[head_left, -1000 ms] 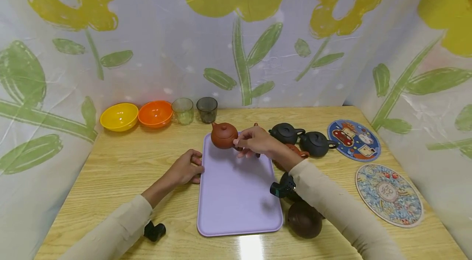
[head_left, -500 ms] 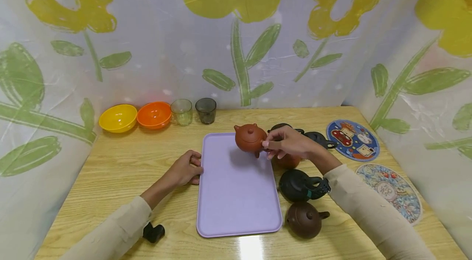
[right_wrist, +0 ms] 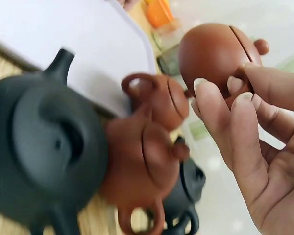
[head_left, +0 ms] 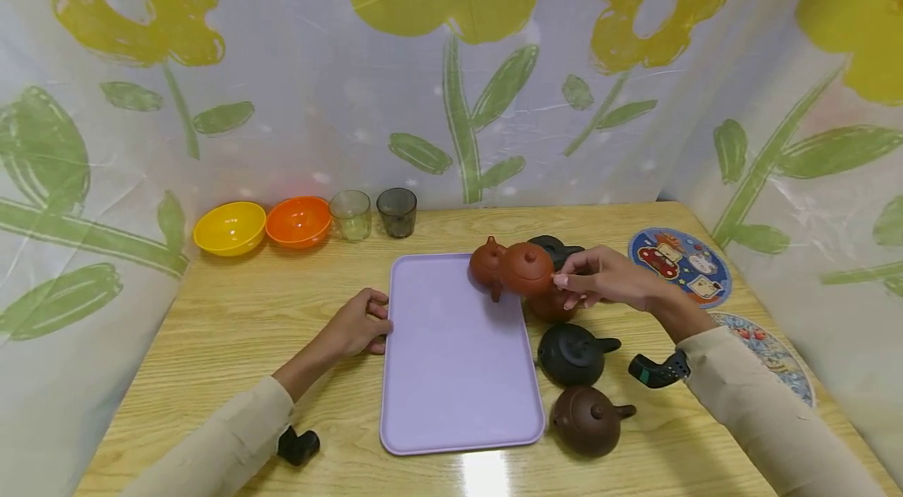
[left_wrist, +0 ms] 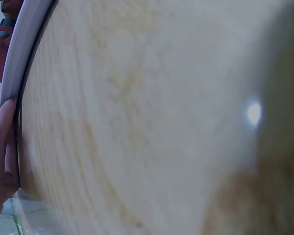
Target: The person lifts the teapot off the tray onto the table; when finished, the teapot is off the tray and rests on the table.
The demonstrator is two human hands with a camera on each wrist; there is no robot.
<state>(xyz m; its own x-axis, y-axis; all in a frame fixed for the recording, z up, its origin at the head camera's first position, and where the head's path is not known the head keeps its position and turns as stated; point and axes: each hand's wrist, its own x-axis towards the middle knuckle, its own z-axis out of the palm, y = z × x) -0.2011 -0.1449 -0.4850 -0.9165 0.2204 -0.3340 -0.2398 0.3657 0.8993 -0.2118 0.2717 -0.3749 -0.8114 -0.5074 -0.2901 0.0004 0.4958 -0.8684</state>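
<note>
My right hand (head_left: pixel 615 277) pinches the handle of a reddish-brown clay teapot (head_left: pixel 526 270), held up over the tray's far right corner. In the right wrist view this teapot (right_wrist: pixel 213 56) has a round lid knob, and fingertips sit at its handle. A second reddish teapot (head_left: pixel 485 263) stands on the lilac tray (head_left: pixel 458 371), partly overlapped by the raised one. Just right of the tray, another reddish teapot (head_left: pixel 550 309) rests on the table. My left hand (head_left: pixel 358 324) grips the tray's left edge, thumb on the rim in the left wrist view.
Along the tray's right side stand a black teapot (head_left: pixel 571 354) and a dark brown teapot (head_left: pixel 587 420). Another black teapot (head_left: pixel 553 249) is behind. Yellow (head_left: pixel 230 230) and orange bowls (head_left: pixel 299 223) and two glasses (head_left: pixel 397 212) line the back. Round mats (head_left: pixel 680 266) lie right.
My right hand has carried the reddish teapot rightward from over the tray's far left corner to its far right, uncovering the black and brown teapots. The left hand stays at the tray edge.
</note>
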